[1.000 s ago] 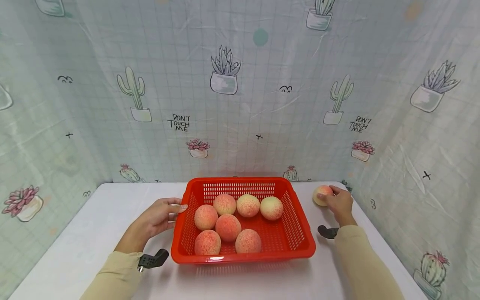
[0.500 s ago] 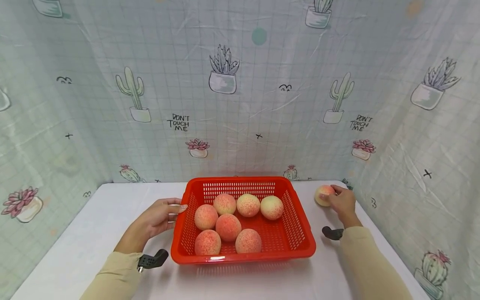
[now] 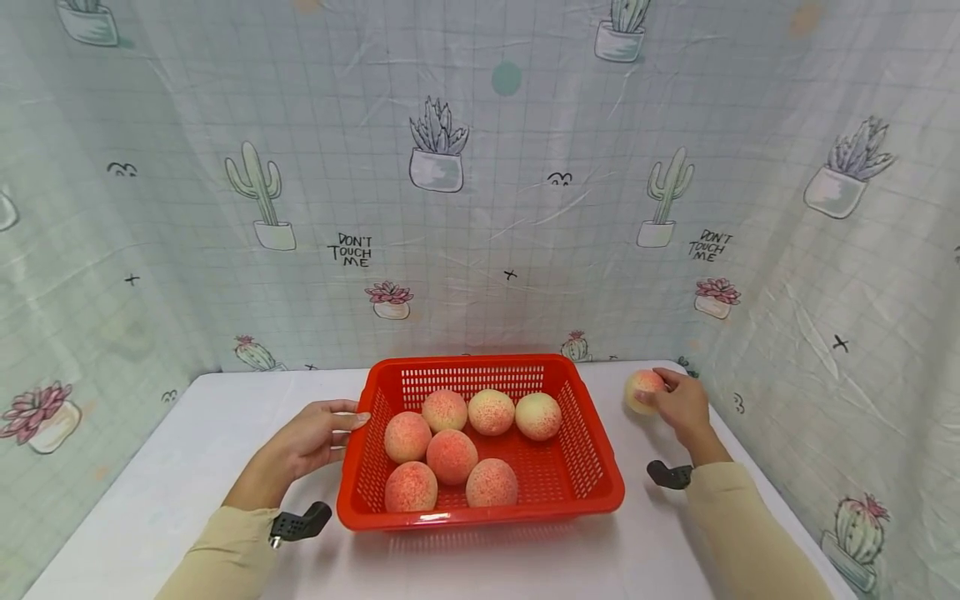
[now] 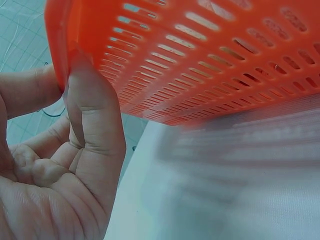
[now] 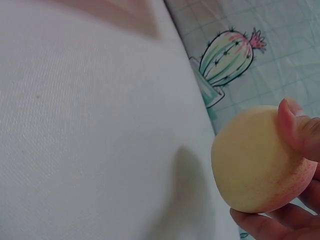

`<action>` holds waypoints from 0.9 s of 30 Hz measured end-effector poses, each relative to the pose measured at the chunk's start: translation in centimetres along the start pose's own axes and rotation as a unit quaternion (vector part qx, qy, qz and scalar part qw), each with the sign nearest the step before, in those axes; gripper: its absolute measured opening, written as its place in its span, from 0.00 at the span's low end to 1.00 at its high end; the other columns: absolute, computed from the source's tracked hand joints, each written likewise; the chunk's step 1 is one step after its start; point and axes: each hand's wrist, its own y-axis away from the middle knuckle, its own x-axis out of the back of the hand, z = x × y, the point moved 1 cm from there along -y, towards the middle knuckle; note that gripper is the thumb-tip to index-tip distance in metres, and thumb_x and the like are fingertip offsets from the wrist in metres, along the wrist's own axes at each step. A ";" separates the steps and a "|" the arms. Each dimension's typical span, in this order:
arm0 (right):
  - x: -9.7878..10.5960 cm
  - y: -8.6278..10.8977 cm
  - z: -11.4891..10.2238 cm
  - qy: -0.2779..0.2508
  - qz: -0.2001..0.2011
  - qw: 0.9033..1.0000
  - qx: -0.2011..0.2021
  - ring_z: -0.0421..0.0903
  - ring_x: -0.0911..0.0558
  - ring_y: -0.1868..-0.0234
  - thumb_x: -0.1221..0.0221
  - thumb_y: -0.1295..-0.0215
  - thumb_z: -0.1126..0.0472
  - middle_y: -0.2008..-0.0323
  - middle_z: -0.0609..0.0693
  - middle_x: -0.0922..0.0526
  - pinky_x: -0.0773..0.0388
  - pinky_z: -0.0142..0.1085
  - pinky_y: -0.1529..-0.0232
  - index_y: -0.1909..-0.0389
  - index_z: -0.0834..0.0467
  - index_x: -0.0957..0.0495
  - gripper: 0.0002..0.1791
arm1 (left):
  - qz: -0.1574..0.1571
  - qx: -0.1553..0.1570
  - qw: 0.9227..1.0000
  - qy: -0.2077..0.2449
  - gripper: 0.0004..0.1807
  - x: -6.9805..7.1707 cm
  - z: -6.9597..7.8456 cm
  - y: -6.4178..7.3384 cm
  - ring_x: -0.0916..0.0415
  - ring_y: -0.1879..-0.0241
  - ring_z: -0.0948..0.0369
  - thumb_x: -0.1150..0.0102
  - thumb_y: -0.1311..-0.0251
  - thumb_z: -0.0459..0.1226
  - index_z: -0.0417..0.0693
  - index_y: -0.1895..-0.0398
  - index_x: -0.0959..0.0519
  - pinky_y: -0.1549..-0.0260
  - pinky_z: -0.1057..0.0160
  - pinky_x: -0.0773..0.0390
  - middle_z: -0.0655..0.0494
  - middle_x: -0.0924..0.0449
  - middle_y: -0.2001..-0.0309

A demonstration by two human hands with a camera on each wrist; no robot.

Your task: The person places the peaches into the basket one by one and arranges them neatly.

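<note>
A red perforated plastic basket (image 3: 480,518) stands mid-table with several peaches (image 3: 452,457) inside. My left hand (image 3: 318,435) grips its left rim. The left wrist view shows the thumb and a finger (image 4: 95,110) pinching the basket's rim (image 4: 57,40) from both sides. At the table's far right, my right hand (image 3: 681,408) holds a pale yellow and pink peach (image 3: 643,392) between thumb and fingers. In the right wrist view this peach (image 5: 255,160) appears above the tabletop, its shadow apart from it. The hand hides its reddish side there.
The white table (image 3: 172,483) extends on both sides of the basket. A patterned curtain (image 3: 480,217) closes off the back and sides, close to the right hand. Dark wrist-mounted devices (image 3: 302,522) sit on both forearms.
The right hand and its peach have shifted slightly right, away from the basket, and the right forearm has swung outward. My left hand keeps its grip on the rim. The head view has shifted a little.
</note>
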 end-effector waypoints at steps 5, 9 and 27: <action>0.4 0.7 -1.1 -0.007 -0.010 1.000 -0.004 0.66 0.27 0.30 0.33 0.32 0.62 0.27 0.69 0.30 0.27 0.59 0.29 0.24 0.64 0.35 0.38 | -0.002 -0.002 1.000 -0.007 0.32 0.0 0.1 0.0 0.14 0.55 0.55 0.36 0.29 0.42 0.37 0.28 0.33 0.51 0.54 0.11 0.44 0.17 0.39; 0.7 1.3 -1.8 -0.011 -0.013 1.000 0.009 0.65 0.27 0.31 0.32 0.33 0.62 0.28 0.69 0.29 0.26 0.59 0.30 0.24 0.64 0.34 0.38 | -0.005 -0.003 1.000 -0.008 0.33 0.0 0.1 0.0 0.15 0.55 0.55 0.36 0.30 0.43 0.37 0.28 0.33 0.51 0.55 0.10 0.45 0.17 0.39; 3.0 5.6 -5.9 -0.009 -0.048 0.992 0.112 0.67 0.25 0.32 0.34 0.32 0.66 0.31 0.71 0.27 0.26 0.62 0.31 0.26 0.68 0.33 0.35 | -0.014 -0.005 1.000 -0.004 0.31 0.1 0.1 0.0 0.15 0.57 0.56 0.37 0.29 0.42 0.35 0.29 0.32 0.53 0.55 0.10 0.49 0.14 0.47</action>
